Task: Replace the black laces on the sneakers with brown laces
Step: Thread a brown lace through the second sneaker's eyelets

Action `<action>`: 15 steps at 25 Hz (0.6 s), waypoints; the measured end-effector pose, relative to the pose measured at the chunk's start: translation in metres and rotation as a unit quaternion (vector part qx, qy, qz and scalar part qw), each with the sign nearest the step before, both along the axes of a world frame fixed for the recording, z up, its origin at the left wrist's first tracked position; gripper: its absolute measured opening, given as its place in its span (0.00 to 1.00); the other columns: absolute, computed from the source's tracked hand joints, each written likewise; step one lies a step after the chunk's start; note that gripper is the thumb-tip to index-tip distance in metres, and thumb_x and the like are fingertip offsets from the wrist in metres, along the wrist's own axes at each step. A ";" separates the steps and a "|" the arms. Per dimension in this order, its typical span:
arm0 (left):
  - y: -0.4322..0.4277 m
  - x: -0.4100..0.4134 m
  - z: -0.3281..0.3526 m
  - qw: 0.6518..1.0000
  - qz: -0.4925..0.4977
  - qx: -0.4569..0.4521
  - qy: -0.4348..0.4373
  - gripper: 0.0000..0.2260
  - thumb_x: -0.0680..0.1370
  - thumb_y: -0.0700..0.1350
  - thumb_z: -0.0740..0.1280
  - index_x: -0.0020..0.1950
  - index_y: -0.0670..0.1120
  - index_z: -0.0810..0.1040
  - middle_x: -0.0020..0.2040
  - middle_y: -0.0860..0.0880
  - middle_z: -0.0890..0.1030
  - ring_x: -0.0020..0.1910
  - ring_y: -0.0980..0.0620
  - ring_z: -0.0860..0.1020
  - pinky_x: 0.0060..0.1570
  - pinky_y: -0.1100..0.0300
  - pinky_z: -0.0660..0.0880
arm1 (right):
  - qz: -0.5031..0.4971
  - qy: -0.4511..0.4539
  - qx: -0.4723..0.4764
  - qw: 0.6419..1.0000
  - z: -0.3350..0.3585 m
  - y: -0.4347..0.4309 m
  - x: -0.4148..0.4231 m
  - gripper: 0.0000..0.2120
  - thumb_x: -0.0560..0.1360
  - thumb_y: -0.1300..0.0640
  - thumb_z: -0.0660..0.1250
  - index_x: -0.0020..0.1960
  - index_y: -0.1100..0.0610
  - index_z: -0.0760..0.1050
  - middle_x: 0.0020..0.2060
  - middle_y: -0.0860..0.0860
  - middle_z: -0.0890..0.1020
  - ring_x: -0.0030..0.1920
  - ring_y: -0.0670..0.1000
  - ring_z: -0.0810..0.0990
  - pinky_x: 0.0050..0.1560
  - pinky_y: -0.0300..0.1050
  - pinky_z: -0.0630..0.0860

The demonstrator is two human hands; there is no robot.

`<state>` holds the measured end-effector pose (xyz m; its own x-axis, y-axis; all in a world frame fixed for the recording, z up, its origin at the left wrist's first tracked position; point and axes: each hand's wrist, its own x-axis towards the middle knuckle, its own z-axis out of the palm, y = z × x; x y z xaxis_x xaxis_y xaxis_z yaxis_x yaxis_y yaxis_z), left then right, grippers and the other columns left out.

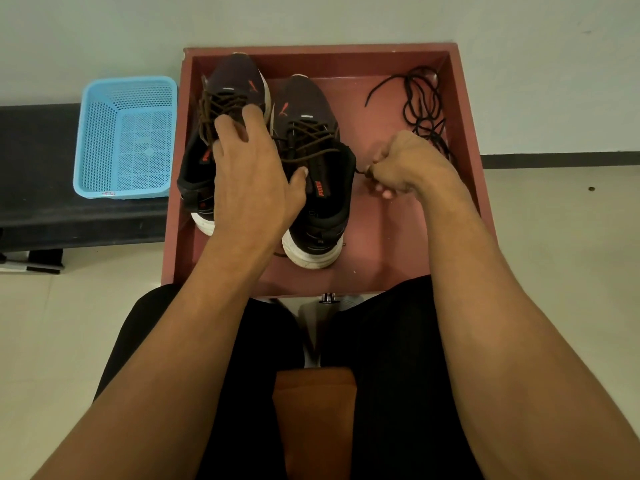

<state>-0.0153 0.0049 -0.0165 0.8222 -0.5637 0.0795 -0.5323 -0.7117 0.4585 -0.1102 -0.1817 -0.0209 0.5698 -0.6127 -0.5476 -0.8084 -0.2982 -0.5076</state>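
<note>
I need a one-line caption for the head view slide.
Left hand steadies the sneakers in a red tray while the right hand pinches a brown lace; black laces lie aside.

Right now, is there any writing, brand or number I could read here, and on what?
"PUMA": orange letters inside the right-hand sneaker.
Orange letters inside the left-hand sneaker: mostly hidden by the left hand, unreadable.
Small red mark on the blue basket rim: too small to read.
</note>
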 end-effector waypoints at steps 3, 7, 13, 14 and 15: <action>0.001 -0.005 -0.003 0.993 0.036 0.076 0.079 0.35 0.76 0.60 0.75 0.70 0.39 0.65 0.61 0.37 0.78 0.58 0.36 0.80 0.50 0.49 0.76 | -0.007 0.019 -0.040 0.999 0.001 -0.001 -0.002 0.16 0.82 0.64 0.66 0.36 0.56 0.74 0.32 0.51 0.78 0.32 0.48 0.78 0.34 0.38 0.79; 0.002 0.007 -0.006 0.985 0.029 0.088 0.147 0.23 0.80 0.63 0.69 0.49 0.41 0.77 0.40 0.43 0.82 0.39 0.44 0.84 0.36 0.56 0.77 | 0.000 0.024 -0.034 0.999 -0.002 0.001 0.000 0.07 0.78 0.62 0.67 0.46 0.61 0.84 0.40 0.59 0.87 0.38 0.54 0.85 0.51 0.51 0.85; 0.000 0.018 -0.014 0.982 -0.011 0.031 0.186 0.11 0.82 0.55 0.66 0.49 0.48 0.75 0.38 0.46 0.82 0.36 0.42 0.83 0.44 0.46 0.84 | 0.079 -0.114 -0.080 0.987 0.001 0.002 0.003 0.22 0.76 0.51 0.75 0.69 0.42 0.79 0.65 0.50 0.74 0.64 0.48 0.76 0.56 0.37 0.71; -0.002 0.017 -0.013 0.984 -0.011 0.029 0.177 0.11 0.82 0.54 0.66 0.48 0.48 0.74 0.38 0.48 0.81 0.37 0.43 0.82 0.45 0.48 0.82 | 0.095 -0.130 -0.091 0.983 0.001 0.002 0.004 0.27 0.76 0.52 0.76 0.73 0.41 0.76 0.67 0.51 0.71 0.66 0.48 0.73 0.60 0.37 0.69; -0.003 0.017 -0.013 0.985 -0.010 0.029 0.168 0.11 0.82 0.53 0.66 0.46 0.48 0.73 0.38 0.49 0.79 0.37 0.45 0.81 0.44 0.50 0.80 | 0.104 -0.139 -0.104 0.979 -0.001 0.002 0.005 0.30 0.76 0.52 0.77 0.75 0.41 0.74 0.67 0.51 0.69 0.66 0.47 0.72 0.62 0.36 0.67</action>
